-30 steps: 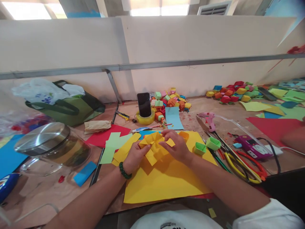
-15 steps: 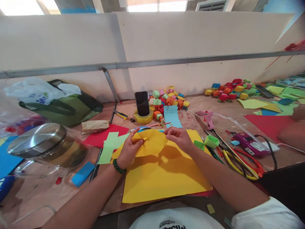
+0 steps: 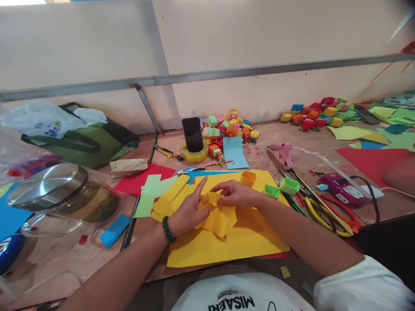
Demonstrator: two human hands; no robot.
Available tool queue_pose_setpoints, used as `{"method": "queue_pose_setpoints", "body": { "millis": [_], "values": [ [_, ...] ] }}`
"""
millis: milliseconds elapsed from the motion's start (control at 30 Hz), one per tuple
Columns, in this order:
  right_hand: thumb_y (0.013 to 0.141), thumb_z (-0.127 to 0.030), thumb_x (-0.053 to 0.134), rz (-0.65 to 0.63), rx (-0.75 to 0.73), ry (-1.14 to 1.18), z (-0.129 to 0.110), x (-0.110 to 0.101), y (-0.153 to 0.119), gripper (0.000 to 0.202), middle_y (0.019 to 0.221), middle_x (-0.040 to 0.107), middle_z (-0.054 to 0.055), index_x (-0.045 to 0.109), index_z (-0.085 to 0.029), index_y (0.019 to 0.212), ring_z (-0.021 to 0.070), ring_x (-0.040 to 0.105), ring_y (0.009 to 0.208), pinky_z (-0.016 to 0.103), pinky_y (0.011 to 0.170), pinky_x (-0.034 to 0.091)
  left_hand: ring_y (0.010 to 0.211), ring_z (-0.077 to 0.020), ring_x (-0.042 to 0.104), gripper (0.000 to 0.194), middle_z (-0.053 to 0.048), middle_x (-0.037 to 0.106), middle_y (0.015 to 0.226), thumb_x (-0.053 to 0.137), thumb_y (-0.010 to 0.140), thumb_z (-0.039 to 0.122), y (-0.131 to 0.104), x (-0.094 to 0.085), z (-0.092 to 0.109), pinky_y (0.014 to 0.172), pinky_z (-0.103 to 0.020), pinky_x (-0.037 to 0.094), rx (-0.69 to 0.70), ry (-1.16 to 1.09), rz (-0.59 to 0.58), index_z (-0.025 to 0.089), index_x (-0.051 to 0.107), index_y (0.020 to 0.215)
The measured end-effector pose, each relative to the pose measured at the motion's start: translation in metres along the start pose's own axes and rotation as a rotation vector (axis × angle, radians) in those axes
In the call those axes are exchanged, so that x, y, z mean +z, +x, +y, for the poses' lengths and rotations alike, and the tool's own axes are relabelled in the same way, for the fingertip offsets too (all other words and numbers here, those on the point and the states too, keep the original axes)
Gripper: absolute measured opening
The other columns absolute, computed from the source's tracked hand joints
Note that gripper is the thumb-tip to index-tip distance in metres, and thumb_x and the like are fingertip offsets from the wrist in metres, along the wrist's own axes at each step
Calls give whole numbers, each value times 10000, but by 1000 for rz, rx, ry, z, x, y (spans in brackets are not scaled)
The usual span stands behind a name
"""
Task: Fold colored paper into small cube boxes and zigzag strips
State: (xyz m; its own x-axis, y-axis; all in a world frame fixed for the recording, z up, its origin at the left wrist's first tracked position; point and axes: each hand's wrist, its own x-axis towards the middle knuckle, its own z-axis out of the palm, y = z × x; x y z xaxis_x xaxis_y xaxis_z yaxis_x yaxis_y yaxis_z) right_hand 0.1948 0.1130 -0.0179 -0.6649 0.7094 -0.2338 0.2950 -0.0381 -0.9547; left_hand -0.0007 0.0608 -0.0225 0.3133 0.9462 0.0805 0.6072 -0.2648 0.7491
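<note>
A creased piece of yellow paper (image 3: 221, 222) is between my two hands, over a large yellow sheet (image 3: 256, 242). My left hand (image 3: 189, 211), with a green bead bracelet at the wrist, has its thumb on the paper's left side and its index finger stretched out. With bent fingers my right hand (image 3: 235, 193) grips the paper's upper edge; some fingertips are hidden. Behind the right hand stands a small yellow-orange folded paper box (image 3: 248, 178). Two green folded paper boxes, one nearer (image 3: 271, 191) and one farther right (image 3: 289, 185), sit beside my right forearm.
Yellow strips (image 3: 171, 192) and green strips (image 3: 149, 196) lie left. A phone (image 3: 193, 134) leans on a tape roll (image 3: 195, 154) before a pile of paper cubes (image 3: 231, 130). A glue gun (image 3: 285, 155), scissors (image 3: 319, 220) and glass jug (image 3: 94, 198) flank the work; another person's hand (image 3: 400, 175) is far right.
The yellow paper has come down nearer the sheet and me, its creased side now showing. My hands moved lower and closer together. The yellow-orange box is now visible; the view tilted downward.
</note>
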Motion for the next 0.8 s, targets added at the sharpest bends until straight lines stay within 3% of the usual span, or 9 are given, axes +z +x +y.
{"method": "queue_pose_setpoints", "body": {
  "millis": [67, 200, 300, 400, 567, 800],
  "values": [
    [619, -274, 650, 58, 6, 27, 5, 0, 3, 386, 469, 375, -115, 617, -130, 976, 47, 288, 433, 193, 430, 204, 783, -173, 624, 645, -54, 641, 974, 603, 742, 216, 0, -3, 0, 708, -318, 513, 7, 104, 88, 169, 352, 1335],
    [605, -291, 629, 159, -18, 63, 9, 1, 6, 335, 478, 339, -117, 582, -150, 905, 49, 282, 448, 195, 443, 203, 1119, -273, 544, 293, -144, 557, 1188, 585, 758, 187, 0, -7, 1, 906, -436, 478, 153, 374, 317, 172, 491, 1035],
    [627, -307, 625, 180, -71, 36, 11, 3, 7, 304, 503, 329, -105, 572, -158, 886, 57, 294, 474, 197, 454, 218, 1184, -295, 500, 147, -138, 556, 1187, 599, 771, 210, -1, -5, 1, 984, -476, 428, 212, 447, 289, 189, 538, 904],
    [648, -333, 630, 195, -136, -12, 13, 4, 7, 305, 530, 309, -95, 578, -155, 889, 62, 284, 499, 201, 466, 222, 1153, -284, 527, 68, -120, 578, 1151, 589, 780, 212, 1, -3, -5, 970, -475, 438, 163, 355, 255, 202, 574, 845],
    [671, -364, 633, 193, -175, -67, 16, 2, 8, 309, 537, 323, -85, 588, -154, 893, 69, 288, 508, 212, 476, 232, 1152, -263, 532, 96, -102, 590, 1107, 590, 766, 212, 6, -3, -17, 979, -444, 434, 79, 114, 205, 204, 569, 859],
    [659, -414, 671, 169, -177, -3, 18, 2, 9, 362, 584, 445, -58, 587, -168, 911, 92, 399, 546, 226, 510, 312, 1018, -231, 569, 60, -57, 612, 939, 577, 740, 199, 10, -5, -18, 958, -422, 431, 57, -8, 167, 208, 548, 792]
  ]
}}
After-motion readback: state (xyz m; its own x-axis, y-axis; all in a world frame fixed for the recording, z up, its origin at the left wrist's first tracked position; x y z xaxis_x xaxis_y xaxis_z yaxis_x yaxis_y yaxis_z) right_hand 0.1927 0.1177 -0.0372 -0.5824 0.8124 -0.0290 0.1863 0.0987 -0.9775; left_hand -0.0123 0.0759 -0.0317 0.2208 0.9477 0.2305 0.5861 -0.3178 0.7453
